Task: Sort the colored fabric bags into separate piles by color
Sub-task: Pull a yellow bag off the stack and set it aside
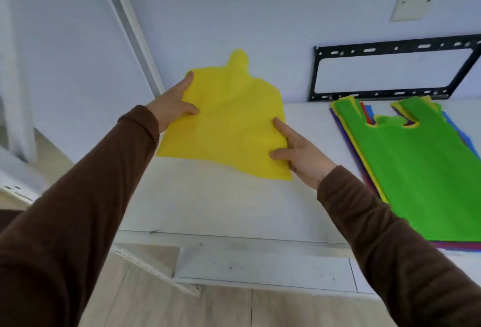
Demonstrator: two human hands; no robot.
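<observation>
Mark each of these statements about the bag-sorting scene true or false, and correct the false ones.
1. Both hands hold the yellow bag. True: the left hand and right hand pinch opposite edges.
2. A red bag tops the stack of bags. False: a green bag lies on top.
3. The stack lies to the right of the yellow bag. True.
4. The black wall bracket is on the floor. False: it is on the wall behind the stack.

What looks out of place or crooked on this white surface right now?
Mostly the stack on the right: under the green bag, yellow, purple, red and blue edges fan out unevenly, so the colours are still mixed. The yellow bag, held by the left hand and right hand, sags and is wrinkled.
</observation>
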